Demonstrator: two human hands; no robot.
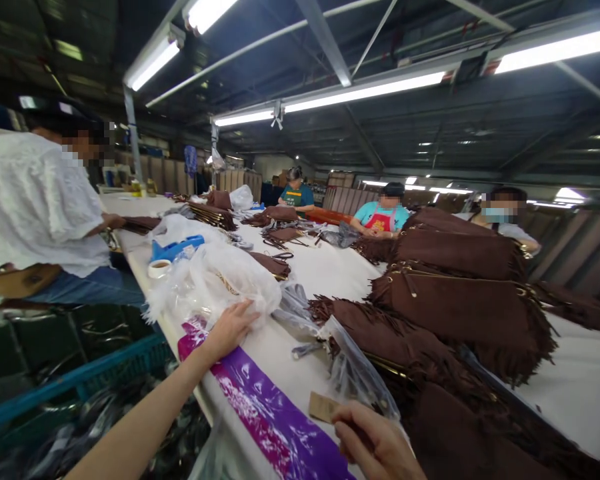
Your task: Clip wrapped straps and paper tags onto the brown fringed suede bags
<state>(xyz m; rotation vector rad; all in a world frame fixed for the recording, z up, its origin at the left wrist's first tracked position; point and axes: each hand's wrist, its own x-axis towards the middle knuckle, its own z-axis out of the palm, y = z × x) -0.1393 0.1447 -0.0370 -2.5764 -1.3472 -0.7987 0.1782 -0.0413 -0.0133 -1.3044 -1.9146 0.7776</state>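
My left hand (231,328) reaches out with its palm down and fingers spread, touching the edge of a white, crumpled plastic bag (205,277) with something gold-coloured inside. Beneath that wrist runs a shiny purple and magenta plastic sheet (280,407). At the bottom, my right hand (373,440) has its fingers curled, with a small brown card (323,406) pinched at the fingertips. Clear plastic (353,367) lies just behind the card, beside a brown fringed bag (385,333) with a gold zip.
Brown fringed bags (445,307) are piled high on the right of the white table (325,267). A blue tape dispenser (177,248) and a white roll (159,269) stand at the left edge. A teal crate (115,363) sits below. A person in white sits left; several others work further back.
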